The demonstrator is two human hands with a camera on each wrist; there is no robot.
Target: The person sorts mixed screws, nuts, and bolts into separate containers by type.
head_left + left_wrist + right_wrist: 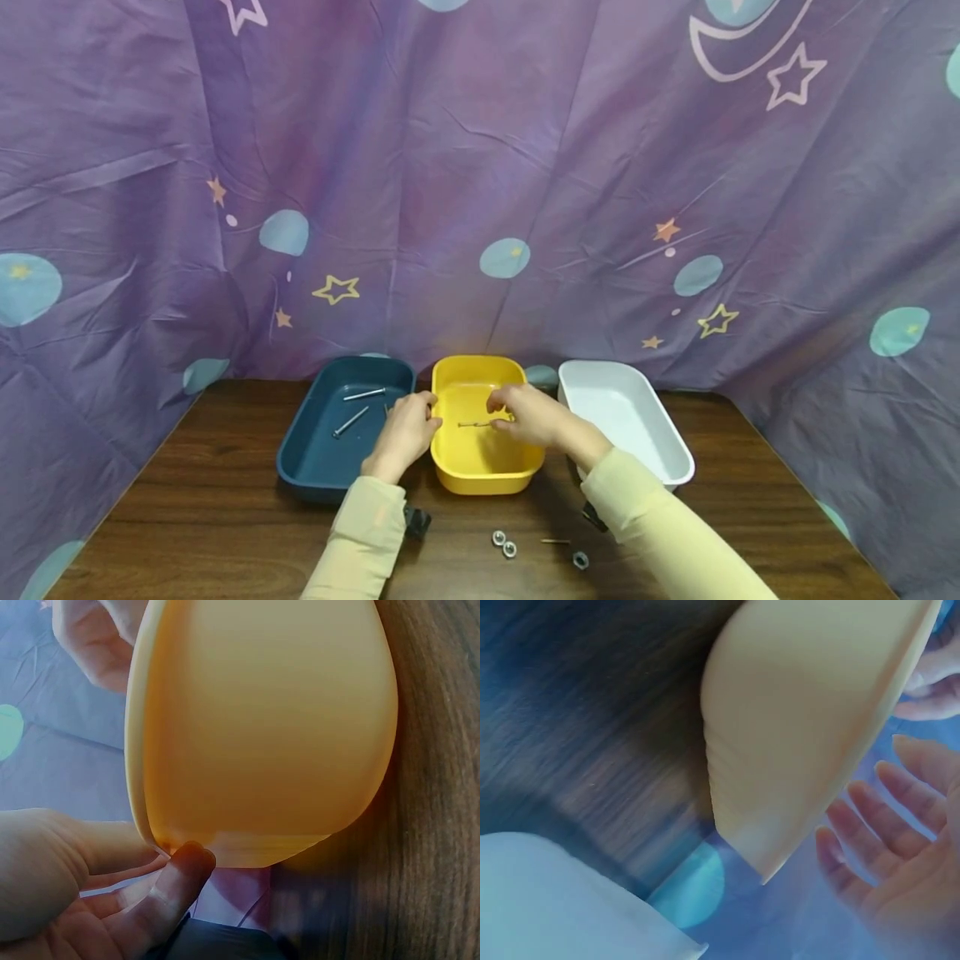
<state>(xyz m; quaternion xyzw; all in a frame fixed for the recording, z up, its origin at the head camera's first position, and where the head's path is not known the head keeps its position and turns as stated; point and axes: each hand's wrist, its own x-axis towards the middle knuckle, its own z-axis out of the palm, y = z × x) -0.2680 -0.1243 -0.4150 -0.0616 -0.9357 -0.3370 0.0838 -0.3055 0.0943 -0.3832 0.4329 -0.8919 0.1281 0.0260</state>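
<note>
My left hand (pixel 405 429) pinches the left rim of the yellow bin (pixel 486 483), thumb on one side of the wall, as the left wrist view (pixel 142 900) shows. Above the right part of that bin hovers my right hand (pixel 532 414); its fingers (pixel 885 825) are loosely spread with nothing seen between them. Small thin screws (pixel 472 425) lie on the yellow bin's floor, partly hidden by the right hand. To the left, the dark blue bin (pixel 303 450) holds silver bolts (pixel 350 422), one partly behind the left hand.
A white bin (pixel 678 467) stands to the right, partly behind the right forearm. On the wooden table (pixel 202 533) in front lie two silver nuts (pixel 510 550), a thin brass-coloured screw (pixel 555 542) and a darker hex nut (pixel 581 560). A purple patterned cloth (pixel 450 167) hangs behind.
</note>
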